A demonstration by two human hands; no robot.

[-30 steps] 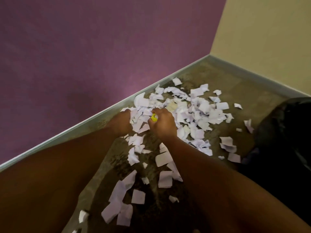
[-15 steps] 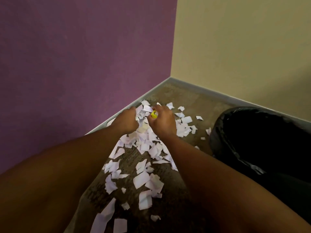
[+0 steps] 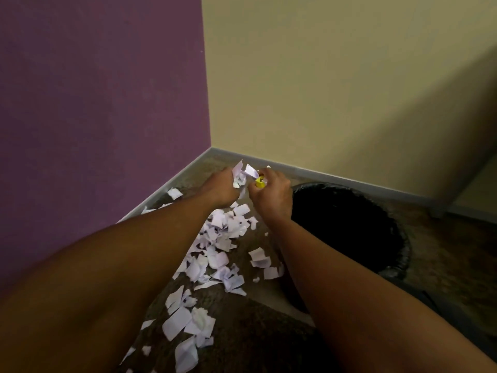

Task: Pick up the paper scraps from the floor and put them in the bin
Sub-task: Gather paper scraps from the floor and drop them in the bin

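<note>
Your left hand (image 3: pixel 220 188) and right hand (image 3: pixel 271 193) are both closed on a bunch of paper scraps (image 3: pixel 243 175), raised just left of the bin (image 3: pixel 347 224) rim. More scraps litter the floor (image 3: pixel 269 332) below — bare carpet lies beyond the bin, toward the beige wall (image 3: pixel 336 90).

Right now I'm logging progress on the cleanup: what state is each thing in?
Left hand: raised, closed on a bunch of scraps.
Right hand: raised, closed on scraps and a small yellow thing.
Bin: open, black-lined, inside too dark to see.
Floor scraps: many left, scattered.
</note>
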